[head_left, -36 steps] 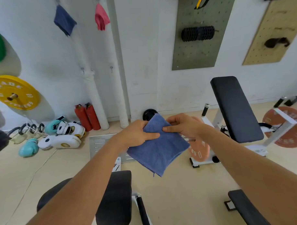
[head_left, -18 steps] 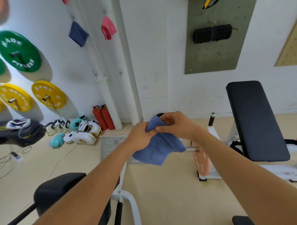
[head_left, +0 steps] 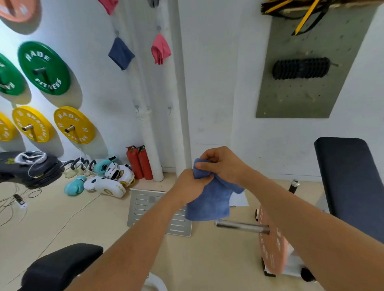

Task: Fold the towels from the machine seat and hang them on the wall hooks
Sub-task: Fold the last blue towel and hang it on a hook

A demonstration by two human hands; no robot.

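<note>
At the bottom left of the frame a black padded machine seat (head_left: pixel 60 267) is seen over a pale beige floor (head_left: pixel 212 253). At the centre, a folded blue towel (head_left: pixel 210 199) is held in the air by both hands: the left hand (head_left: pixel 189 185) is curled round its upper left edge, and the right hand (head_left: pixel 222 166) is closed over its bunched top corner, thumb and fingers pinching the cloth. Just below the towel a steel bar (head_left: pixel 241 226) with a pink weight plate (head_left: pixel 271 242) is seen, and at the right edge a dark bench pad (head_left: pixel 351 187). Farther back a metal floor grate (head_left: pixel 145 208), boxing gloves (head_left: pixel 105 181) and two red fire extinguishers (head_left: pixel 139 162) lie against the white wall (head_left: pixel 217 79). Two bare wall hooks (head_left: pixel 137 108) are fixed mid-wall; above them a blue towel (head_left: pixel 120 53) and a pink towel (head_left: pixel 160 48) are hung. Green plates (head_left: pixel 43 67) and yellow plates (head_left: pixel 74 125) are mounted at the left, a grey pegboard (head_left: pixel 304 93) at the upper right.
</note>
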